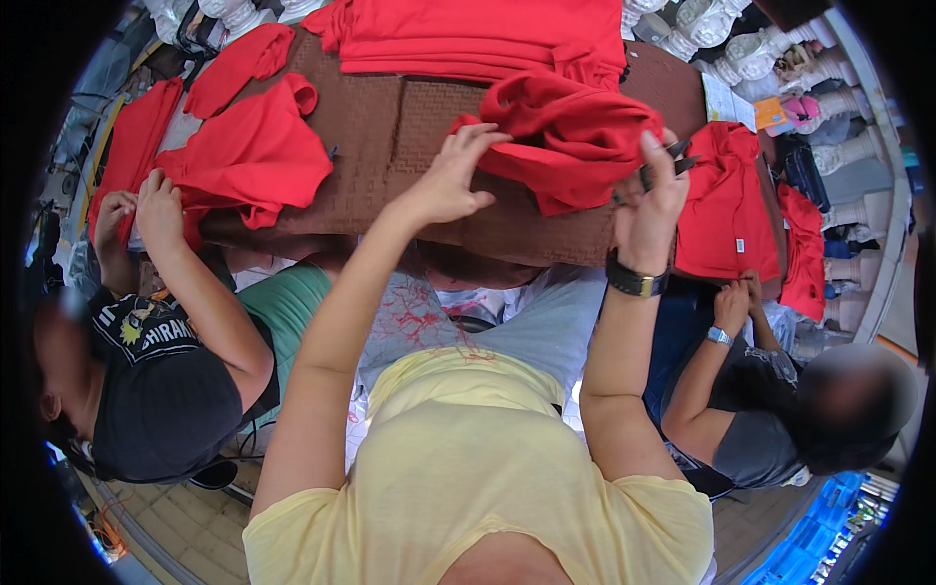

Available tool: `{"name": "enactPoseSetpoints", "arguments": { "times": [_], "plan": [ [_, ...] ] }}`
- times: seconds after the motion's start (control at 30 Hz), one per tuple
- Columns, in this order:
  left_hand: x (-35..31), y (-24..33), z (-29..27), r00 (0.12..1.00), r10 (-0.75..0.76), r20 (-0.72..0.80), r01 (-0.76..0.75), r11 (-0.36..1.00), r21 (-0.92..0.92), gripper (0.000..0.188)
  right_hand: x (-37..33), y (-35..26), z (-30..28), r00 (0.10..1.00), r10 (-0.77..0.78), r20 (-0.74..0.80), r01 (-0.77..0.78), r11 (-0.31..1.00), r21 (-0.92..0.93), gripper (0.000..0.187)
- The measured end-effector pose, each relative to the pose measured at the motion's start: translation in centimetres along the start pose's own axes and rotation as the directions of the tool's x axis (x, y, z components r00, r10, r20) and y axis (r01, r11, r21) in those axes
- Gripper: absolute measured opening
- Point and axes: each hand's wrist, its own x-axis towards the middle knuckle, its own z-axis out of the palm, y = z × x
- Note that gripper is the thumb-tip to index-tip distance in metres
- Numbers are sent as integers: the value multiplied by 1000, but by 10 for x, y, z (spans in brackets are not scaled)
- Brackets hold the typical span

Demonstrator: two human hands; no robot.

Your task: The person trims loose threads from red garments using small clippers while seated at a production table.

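Observation:
In front of me, a bunched red garment (561,146) lies on the brown table cover, its fabric folded over itself. My left hand (450,180) is at the garment's left edge, thumb and fingers spread, fingertips close to the cloth; I cannot tell if they touch it. At the garment's right side, my right hand (655,205) is raised with its fingers curled around small dark thread snips (686,163). The snips' tips point to the right, and their handle is mostly hidden by my fingers. A dark watch is on my right wrist.
A stack of folded red garments (478,39) lies at the far side of the brown-covered table (429,127). On the left a co-worker handles a red garment (249,161); on the right another handles a red garment (726,214). Red thread scraps (419,317) lie on my lap.

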Motion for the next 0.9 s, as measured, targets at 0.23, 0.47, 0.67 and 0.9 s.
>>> {"name": "enactPoseSetpoints", "arguments": {
  "times": [0.23, 0.47, 0.67, 0.9],
  "plan": [
    [37, -22, -26, 902, -341, -265, 348, 937, -22, 12, 78, -28, -17, 998, -69, 9, 70, 994, -81, 11],
    [133, -16, -203, 644, -247, -724, -213, 851, -480, 22, 229, -11, 35, 930, 224, 291, -91, 908, -409, 18],
    [90, 173, -226, 828, 53, -559, -102, 993, -57, 26, 234, -29, 89, 958, -106, 268, 170, 958, -229, 22],
    [31, 106, -33, 993, 57, -101, -84, 954, -287, 36, 241, 27, -12, 1000, -14, -19, 2, 854, -520, 28]
  ]
}}
